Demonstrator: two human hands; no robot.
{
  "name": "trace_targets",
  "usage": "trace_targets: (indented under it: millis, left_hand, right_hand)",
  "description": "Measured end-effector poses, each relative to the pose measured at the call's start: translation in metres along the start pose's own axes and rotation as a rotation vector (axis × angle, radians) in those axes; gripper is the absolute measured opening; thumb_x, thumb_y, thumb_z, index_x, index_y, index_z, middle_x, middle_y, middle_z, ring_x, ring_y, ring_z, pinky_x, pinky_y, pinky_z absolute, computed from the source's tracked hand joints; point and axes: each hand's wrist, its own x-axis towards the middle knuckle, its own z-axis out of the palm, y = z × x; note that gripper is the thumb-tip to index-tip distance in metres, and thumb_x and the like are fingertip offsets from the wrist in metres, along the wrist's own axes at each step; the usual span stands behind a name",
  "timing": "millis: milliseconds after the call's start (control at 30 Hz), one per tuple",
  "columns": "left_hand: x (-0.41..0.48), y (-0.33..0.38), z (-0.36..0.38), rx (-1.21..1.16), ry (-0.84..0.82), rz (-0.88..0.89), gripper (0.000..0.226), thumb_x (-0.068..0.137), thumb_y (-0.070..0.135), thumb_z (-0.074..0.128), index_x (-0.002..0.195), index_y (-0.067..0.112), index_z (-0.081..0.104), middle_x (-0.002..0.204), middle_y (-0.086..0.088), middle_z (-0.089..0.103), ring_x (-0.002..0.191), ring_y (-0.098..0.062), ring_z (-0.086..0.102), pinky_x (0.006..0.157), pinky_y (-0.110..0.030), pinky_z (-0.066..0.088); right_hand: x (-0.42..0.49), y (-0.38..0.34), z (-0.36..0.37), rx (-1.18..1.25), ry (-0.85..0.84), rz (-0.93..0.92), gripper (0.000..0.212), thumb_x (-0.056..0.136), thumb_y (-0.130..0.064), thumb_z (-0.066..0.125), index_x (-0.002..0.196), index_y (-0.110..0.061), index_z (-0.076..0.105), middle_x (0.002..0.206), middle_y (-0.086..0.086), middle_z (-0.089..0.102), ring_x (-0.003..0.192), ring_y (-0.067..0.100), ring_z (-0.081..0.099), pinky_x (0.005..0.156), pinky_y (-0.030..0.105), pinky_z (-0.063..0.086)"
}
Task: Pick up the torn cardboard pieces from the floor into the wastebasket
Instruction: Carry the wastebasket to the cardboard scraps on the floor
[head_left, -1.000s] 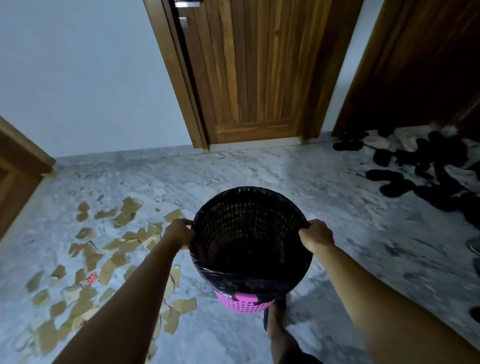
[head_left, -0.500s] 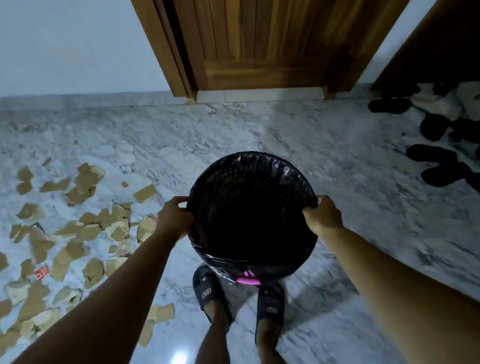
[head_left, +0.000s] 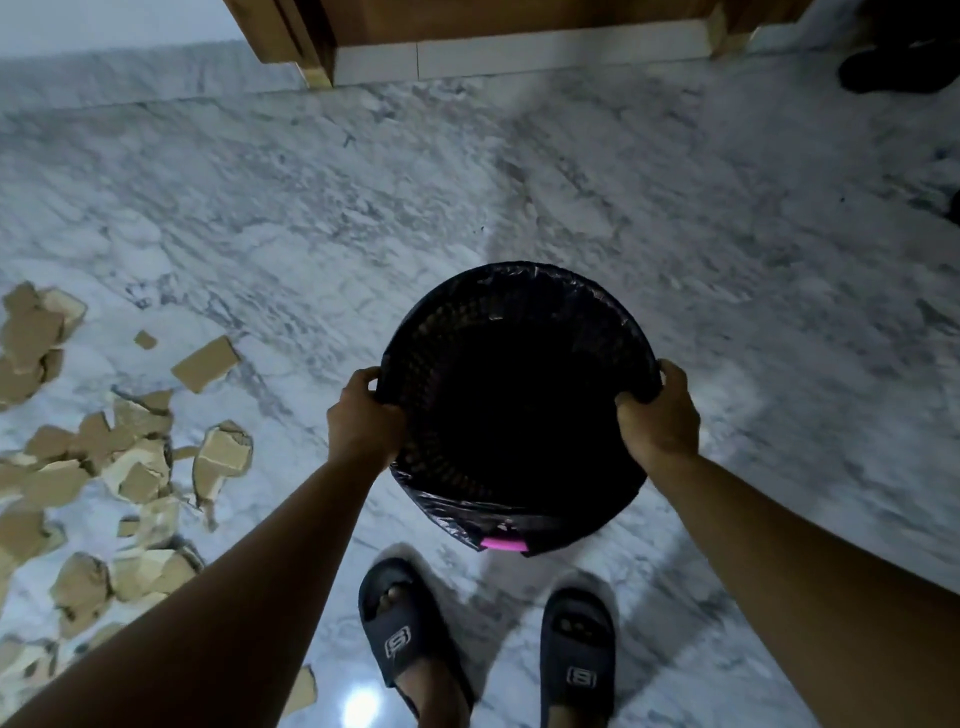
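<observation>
I've got the wastebasket (head_left: 587, 312) straight ahead, black liner bag (head_left: 431, 496) folded over its rim, a sliver of pink base (head_left: 503, 544) peeking out at the near edge. Left hand (head_left: 363, 415) is curled tight over the left rim, right hand (head_left: 660, 410) curled tight over the right rim. I can't tell whether the basket sits on the floor or hangs above it.

The torn cardboard pieces (head_left: 135, 467) lie scattered on the floor off to the left, apart from the basket. One flat piece (head_left: 205, 362) sits nearest its left side, and the left forearm (head_left: 249, 597) crosses over some of the pile.

Two dark sandals (head_left: 402, 618) stand just below the basket. The floor (head_left: 311, 182) is grey-veined white marble. At the top there's a wooden door frame (head_left: 291, 31) and a pale threshold (head_left: 519, 52), with dark footwear (head_left: 893, 67) in the far right corner.
</observation>
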Motion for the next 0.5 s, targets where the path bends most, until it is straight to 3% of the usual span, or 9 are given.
trace_targets:
  millis: [100, 200, 333, 500]
  left_hand:
    - [0.004, -0.004, 0.002, 0.039, -0.055, -0.026, 0.058, 0.085, 0.011, 0.048, 0.141, 0.028, 0.048, 0.117, -0.009, 0.068, 0.101, -0.030, 0.064, 0.079, -0.035, 0.053]
    - [0.001, -0.002, 0.002, 0.044, -0.079, -0.046, 0.060, 0.083, 0.015, 0.049, 0.140, 0.033, 0.047, 0.115, -0.008, 0.068, 0.107, -0.034, 0.062, 0.093, -0.045, 0.054]
    - [0.000, 0.006, -0.001, -0.013, -0.053, -0.075, 0.059, 0.084, 0.012, 0.048, 0.141, 0.029, 0.048, 0.116, -0.008, 0.067, 0.106, -0.033, 0.062, 0.092, -0.042, 0.053]
    - [-0.006, 0.002, -0.006, -0.006, -0.100, -0.089, 0.059, 0.084, 0.030, 0.057, 0.142, 0.028, 0.045, 0.122, -0.006, 0.067, 0.109, -0.030, 0.063, 0.096, -0.046, 0.053]
  right_hand:
    - [-0.005, -0.001, 0.016, -0.023, 0.028, -0.051, 0.075, 0.090, -0.013, 0.057, 0.156, -0.024, 0.023, 0.143, 0.021, 0.045, 0.122, 0.047, 0.052, 0.098, 0.059, 0.050]
    - [-0.009, -0.005, 0.021, -0.067, 0.051, -0.020, 0.077, 0.092, -0.015, 0.056, 0.158, -0.026, 0.018, 0.150, 0.022, 0.035, 0.129, 0.049, 0.044, 0.102, 0.060, 0.045]
    - [-0.009, -0.014, 0.017, -0.022, 0.082, -0.066, 0.066, 0.089, -0.017, 0.052, 0.151, -0.024, 0.033, 0.139, 0.022, 0.047, 0.119, 0.047, 0.054, 0.095, 0.057, 0.051]
    - [-0.010, -0.013, 0.003, -0.101, 0.028, -0.179, 0.069, 0.087, -0.017, 0.050, 0.152, -0.029, 0.034, 0.144, 0.013, 0.048, 0.124, 0.040, 0.054, 0.098, 0.054, 0.053]
